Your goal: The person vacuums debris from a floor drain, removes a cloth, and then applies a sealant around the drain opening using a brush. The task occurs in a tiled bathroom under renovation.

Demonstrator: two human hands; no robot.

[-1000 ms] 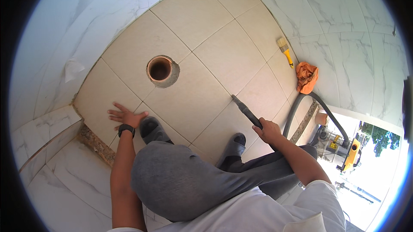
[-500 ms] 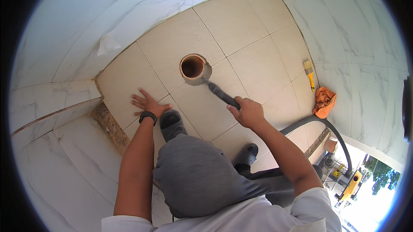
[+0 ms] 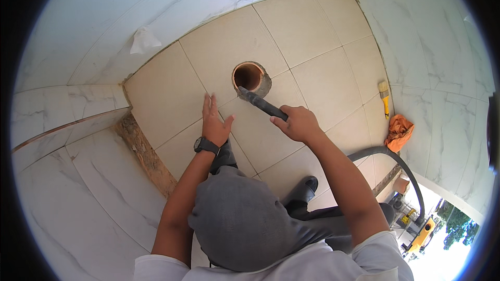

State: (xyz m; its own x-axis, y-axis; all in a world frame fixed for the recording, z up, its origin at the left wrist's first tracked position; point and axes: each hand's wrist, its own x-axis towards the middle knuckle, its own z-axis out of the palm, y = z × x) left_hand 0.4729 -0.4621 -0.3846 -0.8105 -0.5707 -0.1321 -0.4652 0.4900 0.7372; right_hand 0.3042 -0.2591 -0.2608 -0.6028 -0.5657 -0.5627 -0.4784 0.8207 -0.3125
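Observation:
My right hand (image 3: 301,123) is wrapped around the dark end of a vacuum hose (image 3: 264,106). Its grey tip touches the near rim of a round terracotta drain pipe (image 3: 249,64) set in the floor. Rough grey cement (image 3: 266,87) surrounds the pipe on its right side. To the left, my left hand (image 3: 215,126) has its fingers stretched out, holding nothing, over the tiles just short of the pipe. A black watch (image 3: 206,145) is on that wrist. Whether the palm rests on the floor, I cannot tell.
A yellow-handled paintbrush (image 3: 384,100) and a crumpled orange cloth (image 3: 399,132) lie along the right wall. The hose curves past them to a machine with yellow parts (image 3: 421,235) by the doorway. White marbled walls (image 3: 156,0) enclose the beige tiled floor (image 3: 333,88).
My left hand has come off its flat, spread pose and moved right, toward the pipe, with fingers closer together. The hose tip has shifted from the pipe's lower right to its near rim.

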